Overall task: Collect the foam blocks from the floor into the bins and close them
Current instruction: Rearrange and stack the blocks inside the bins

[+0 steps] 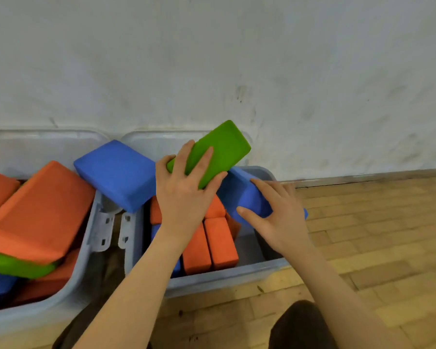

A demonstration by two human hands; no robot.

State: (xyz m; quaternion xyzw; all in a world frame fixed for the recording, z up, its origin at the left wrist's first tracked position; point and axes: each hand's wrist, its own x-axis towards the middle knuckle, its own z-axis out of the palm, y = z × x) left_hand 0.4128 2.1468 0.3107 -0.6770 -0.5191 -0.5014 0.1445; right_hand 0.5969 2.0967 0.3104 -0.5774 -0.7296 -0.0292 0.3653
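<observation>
We grip a green foam block with our left hand, fingers curled over it, tilted above the right bin. Our right hand wraps a blue block resting at that bin's far right rim. Orange blocks stand inside. Another blue block bridges the edges of both bins; the left bin is heaped. Wooden floor lies open to the right.
</observation>
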